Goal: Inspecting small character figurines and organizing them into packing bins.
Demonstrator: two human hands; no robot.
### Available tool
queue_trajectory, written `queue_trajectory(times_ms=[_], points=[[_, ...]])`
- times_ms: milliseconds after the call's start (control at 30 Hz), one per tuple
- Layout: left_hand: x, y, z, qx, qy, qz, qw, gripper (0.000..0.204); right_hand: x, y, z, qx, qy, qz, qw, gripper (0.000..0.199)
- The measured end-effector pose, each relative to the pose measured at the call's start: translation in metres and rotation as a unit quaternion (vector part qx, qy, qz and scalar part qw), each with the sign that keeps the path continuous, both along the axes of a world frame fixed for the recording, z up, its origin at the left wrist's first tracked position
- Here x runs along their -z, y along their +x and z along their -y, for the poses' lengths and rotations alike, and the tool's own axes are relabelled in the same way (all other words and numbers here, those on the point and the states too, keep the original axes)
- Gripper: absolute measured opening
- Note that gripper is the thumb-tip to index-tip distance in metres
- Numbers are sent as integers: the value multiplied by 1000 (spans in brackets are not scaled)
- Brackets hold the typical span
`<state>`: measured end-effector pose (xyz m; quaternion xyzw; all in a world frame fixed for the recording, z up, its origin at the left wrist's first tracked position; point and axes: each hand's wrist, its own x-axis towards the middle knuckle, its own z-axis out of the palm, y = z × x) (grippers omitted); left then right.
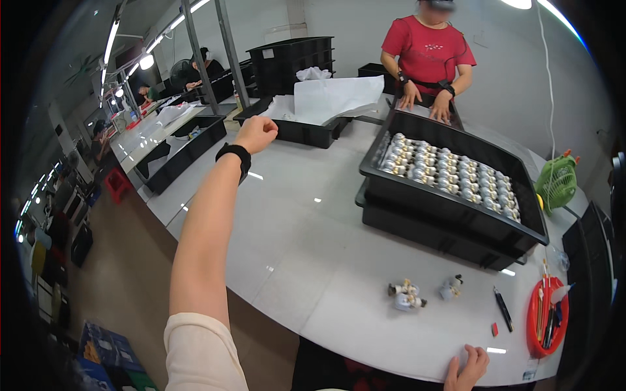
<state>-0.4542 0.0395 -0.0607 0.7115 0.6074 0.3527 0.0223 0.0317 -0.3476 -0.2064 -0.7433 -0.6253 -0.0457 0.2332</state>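
Note:
My left arm reaches far forward over the table. My left hand [257,133] is closed with its fingers curled, beside the near left corner of a black tray [319,137] lined with white sheets [336,99]. Whether anything is in those fingers is hidden. At the table's near edge rests my right hand [467,370], fingers loosely bent and apart, holding nothing. Ahead of it lie two small white-and-gold figurines with dark parts, a larger one [407,296] and a smaller one [450,287]. A red eraser-like block [495,329] and a black pen [503,309] are nearby.
Stacked black trays [450,202] stand at right, the top one holding rows of silver-and-gold figurines [450,173]. A red basket [536,326] holds brushes and tools. Behind it is a green fan [557,182]. A co-worker in red [430,52] stands across the table.

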Motion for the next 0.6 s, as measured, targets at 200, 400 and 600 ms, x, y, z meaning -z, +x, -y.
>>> queue_trajectory(times_ms=[200,400,600], points=[[49,-73,-69,-44,-52,6,998,12,13,-25,-4,56,-54,72,994,34],[37,-96,-170,-44,-67,-39,996,14,3,-32,-15,88,-124,59,987,40],[35,-95,-258,-39,-182,-102,977,22,10,-24,-15,71,-177,70,979,41]])
